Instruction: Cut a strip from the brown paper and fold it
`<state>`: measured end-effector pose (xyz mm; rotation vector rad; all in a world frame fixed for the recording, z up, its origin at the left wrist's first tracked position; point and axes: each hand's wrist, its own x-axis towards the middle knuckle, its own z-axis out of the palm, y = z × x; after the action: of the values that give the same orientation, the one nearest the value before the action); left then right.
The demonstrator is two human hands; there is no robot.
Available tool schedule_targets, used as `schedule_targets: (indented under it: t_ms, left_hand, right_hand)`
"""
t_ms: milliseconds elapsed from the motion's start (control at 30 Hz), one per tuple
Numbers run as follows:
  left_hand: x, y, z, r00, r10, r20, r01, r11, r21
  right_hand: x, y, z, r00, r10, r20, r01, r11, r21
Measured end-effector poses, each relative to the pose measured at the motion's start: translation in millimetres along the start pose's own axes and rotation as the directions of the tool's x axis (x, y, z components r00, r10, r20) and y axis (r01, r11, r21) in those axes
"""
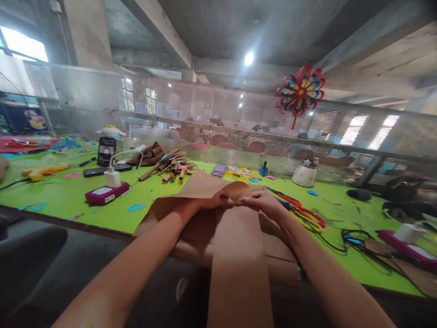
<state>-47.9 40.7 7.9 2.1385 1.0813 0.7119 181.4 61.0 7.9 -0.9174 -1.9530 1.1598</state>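
A large sheet of brown paper (239, 259) hangs over the front edge of the green table, with a long strip running down towards me. My left hand (220, 199) is closed on the paper's folded upper part, its fingers partly tucked under the curled sheet. Close beside it, my right hand (262, 200) pinches the same fold between thumb and fingers. More brown paper lies behind and beneath both hands. To the right of my right hand lie scissors (303, 212) with red and yellow handles.
A purple power strip (107, 193) with a white charger stands left, near a propped phone (106, 151) and a yellow glue gun (44, 172). Rolled brown paper tubes (170, 166) are piled behind. A white bottle (305, 172) and black cables (344, 241) are right.
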Motion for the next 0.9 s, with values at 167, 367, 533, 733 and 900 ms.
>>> schedule_targets:
  t_ms: [167,367,533,733,900]
  left_hand:
    - [-4,7,-8.9,0.999,0.020,0.026,-0.020,1.000,0.008]
    - [-4,-4,-15.1,0.998,-0.059,-0.019,0.061,0.994,0.091]
    - [-5,-8,-14.2,0.995,-0.089,0.049,0.091,0.995,-0.033]
    - [-6,-6,-16.3,0.993,-0.120,0.019,0.121,0.992,-0.033]
    - [-6,-7,-13.2,0.987,-0.147,-0.058,0.146,0.989,-0.028]
  right_hand:
    - [0,0,-5,0.999,0.033,-0.029,-0.031,0.997,0.076]
    - [-2,-4,-9,1.000,-0.003,-0.026,0.004,0.999,0.039]
    - [-1,0,-11,1.000,-0.027,0.009,0.028,0.999,-0.028]
    - [-1,-1,-11,0.998,-0.050,0.039,0.052,0.996,-0.073]
    - [-1,-2,-7,0.999,-0.037,-0.006,0.037,0.994,-0.101]
